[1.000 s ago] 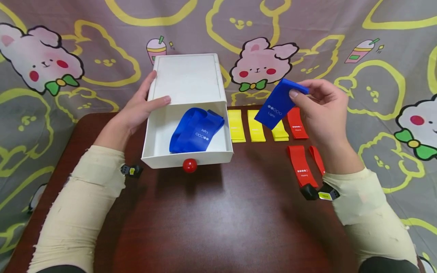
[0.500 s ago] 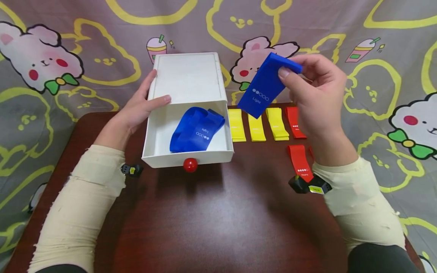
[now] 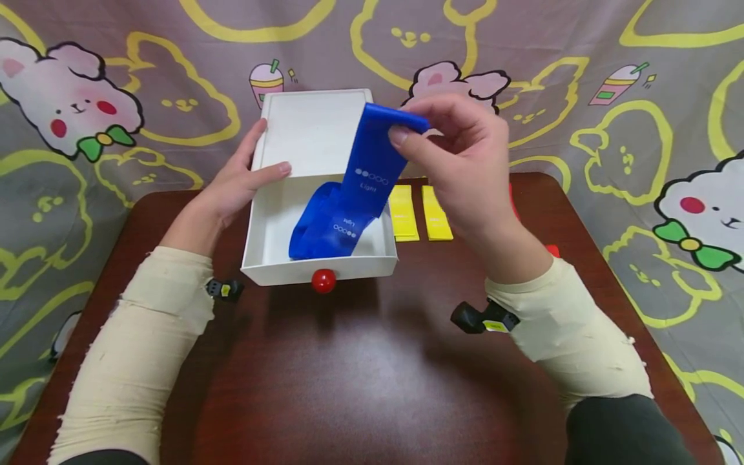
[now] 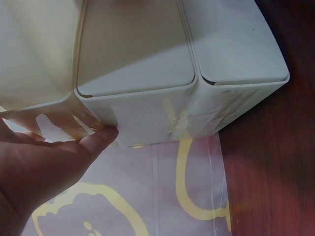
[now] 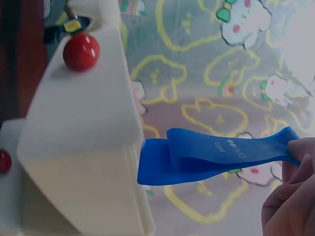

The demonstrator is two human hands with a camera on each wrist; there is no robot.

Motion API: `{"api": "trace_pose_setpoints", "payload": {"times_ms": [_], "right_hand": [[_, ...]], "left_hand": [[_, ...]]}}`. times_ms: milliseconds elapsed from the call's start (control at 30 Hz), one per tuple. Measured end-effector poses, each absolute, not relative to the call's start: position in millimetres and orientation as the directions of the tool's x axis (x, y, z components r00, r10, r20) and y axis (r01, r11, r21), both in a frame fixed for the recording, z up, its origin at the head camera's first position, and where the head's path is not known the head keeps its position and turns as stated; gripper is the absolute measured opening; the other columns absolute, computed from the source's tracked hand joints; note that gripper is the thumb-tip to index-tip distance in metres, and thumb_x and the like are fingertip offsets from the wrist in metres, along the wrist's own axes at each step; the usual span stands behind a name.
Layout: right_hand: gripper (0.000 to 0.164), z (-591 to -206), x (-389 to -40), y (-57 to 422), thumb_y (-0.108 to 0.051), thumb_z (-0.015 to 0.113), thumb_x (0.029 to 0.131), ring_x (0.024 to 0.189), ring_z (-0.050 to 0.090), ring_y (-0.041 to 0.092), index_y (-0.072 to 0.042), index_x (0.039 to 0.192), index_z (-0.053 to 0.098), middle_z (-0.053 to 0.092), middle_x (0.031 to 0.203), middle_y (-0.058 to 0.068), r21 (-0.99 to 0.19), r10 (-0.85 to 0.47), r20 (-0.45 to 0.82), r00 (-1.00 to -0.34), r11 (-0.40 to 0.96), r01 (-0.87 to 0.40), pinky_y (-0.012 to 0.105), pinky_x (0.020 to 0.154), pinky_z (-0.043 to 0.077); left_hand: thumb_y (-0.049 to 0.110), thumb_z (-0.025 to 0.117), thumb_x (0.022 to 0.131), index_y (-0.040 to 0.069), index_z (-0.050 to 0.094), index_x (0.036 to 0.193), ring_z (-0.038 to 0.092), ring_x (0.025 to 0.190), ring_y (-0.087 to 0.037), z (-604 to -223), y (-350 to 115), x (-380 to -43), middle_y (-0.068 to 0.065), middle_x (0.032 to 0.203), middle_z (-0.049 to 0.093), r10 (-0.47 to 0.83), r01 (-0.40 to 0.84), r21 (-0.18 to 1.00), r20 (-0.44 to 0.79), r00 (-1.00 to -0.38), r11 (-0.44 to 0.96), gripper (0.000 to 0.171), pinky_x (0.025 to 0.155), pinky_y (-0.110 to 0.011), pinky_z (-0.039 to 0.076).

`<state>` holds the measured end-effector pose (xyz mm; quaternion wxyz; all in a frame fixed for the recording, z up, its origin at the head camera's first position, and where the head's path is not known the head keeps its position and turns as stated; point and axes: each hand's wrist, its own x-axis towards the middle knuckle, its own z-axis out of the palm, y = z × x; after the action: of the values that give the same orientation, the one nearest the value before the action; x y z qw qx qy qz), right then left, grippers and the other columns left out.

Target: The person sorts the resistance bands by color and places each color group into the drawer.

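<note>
Wears two cream sleeves [image 3: 122, 342] and two black wrist devices [image 3: 467, 318], one of each per arm, above a dark red-brown table [image 3: 349, 381]. Shows one red knob [image 3: 323, 281] in the head view, on the front of a pulled-out white drawer [image 3: 372, 267]; shows another knob [image 5: 5, 161] only in the right wrist view. Keeps at least one blue band [image 3: 314, 232], printed "Light", inside the drawer. Pinches a second blue band [image 3: 374, 155], also printed "Light", between thumb and fingers of the right hand [image 3: 465, 155], hanging over the drawer; cannot tell whether touching the first. Reveals its looped layers only from the right wrist. Rests the left hand [image 3: 235, 174], fingers and thumb spread, against the white box [image 3: 320, 129]. Displays three white sections [image 4: 138, 54] side by side only from the left wrist. Farther off, shows two yellow bands [image 3: 405, 223], two partly hidden red pieces [image 3: 553, 250], then one patterned cloth [image 3: 523, 32].
</note>
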<state>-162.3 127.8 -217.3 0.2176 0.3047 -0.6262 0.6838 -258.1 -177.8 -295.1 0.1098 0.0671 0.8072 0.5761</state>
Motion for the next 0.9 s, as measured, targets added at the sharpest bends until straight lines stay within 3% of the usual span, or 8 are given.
{"api": "trace_pose_setpoints", "payload": {"times_ms": [300,433,567,767,900], "right_hand": [[0.018,-228.3,-158.9,87.4,0.005,0.068,0.089,0.081,0.066,0.031,0.008,0.107,0.068,0.071,0.1,0.012,-0.734,-0.188,0.678,-0.711,-0.109,-0.671,0.032,0.064,0.054],[0.018,-232.9,-155.7,73.3,0.003,0.069,0.089,0.089,0.064,0.03,0.007,0.107,0.069,0.071,0.102,0.01,-0.782,-0.212,0.624,-0.752,-0.152,-0.605,0.029,0.061,0.05],[0.018,-240.6,-155.3,66.3,0.001,0.071,0.089,0.08,0.06,0.031,0.006,0.107,0.07,0.071,0.101,0.008,-0.83,-0.244,0.558,-0.793,-0.145,-0.539,0.028,0.055,0.043],[0.017,-252.3,-159.4,69.2,-0.005,0.074,0.089,0.066,0.051,0.027,0.002,0.105,0.073,0.073,0.098,0.004,-0.837,-0.25,0.539,-0.805,-0.055,-0.544,0.027,0.051,0.037],[0.017,-256.9,-164.7,73.2,-0.009,0.075,0.089,0.067,0.052,0.025,0.0,0.104,0.074,0.073,0.096,0.001,-0.834,-0.244,0.53,-0.812,0.025,-0.551,0.027,0.052,0.038]], "left_hand": [[0.044,0.07,0.091,0.046,0.003,0.158,0.04,0.128,-0.035,-295.1,-178.6,-258.4,-0.003,0.161,0.017,0.239,-0.021,0.946,-0.103,-0.965,0.323,0.095,0.098,-0.054,0.046],[0.042,0.07,0.091,0.044,0.002,0.159,0.03,0.137,-0.034,-296.0,-180.2,-257.9,-0.001,0.163,0.012,0.259,-0.004,0.954,-0.086,-0.962,0.301,0.096,0.105,-0.06,0.036],[0.04,0.07,0.091,0.043,0.003,0.159,0.02,0.141,-0.032,-297.8,-181.5,-257.7,0.002,0.164,0.007,0.268,0.002,0.959,-0.077,-0.96,0.282,0.096,0.109,-0.062,0.027],[0.047,0.069,0.09,0.046,0.002,0.158,0.021,0.143,-0.036,-298.5,-180.6,-257.8,0.005,0.165,0.006,0.253,0.002,0.944,-0.087,-0.964,0.33,0.096,0.106,-0.063,0.032],[0.046,0.07,0.09,0.045,0.002,0.158,0.032,0.137,-0.036,-296.9,-179.9,-258.4,0.0,0.164,0.011,0.247,-0.011,0.947,-0.095,-0.964,0.322,0.096,0.102,-0.059,0.04]]}}
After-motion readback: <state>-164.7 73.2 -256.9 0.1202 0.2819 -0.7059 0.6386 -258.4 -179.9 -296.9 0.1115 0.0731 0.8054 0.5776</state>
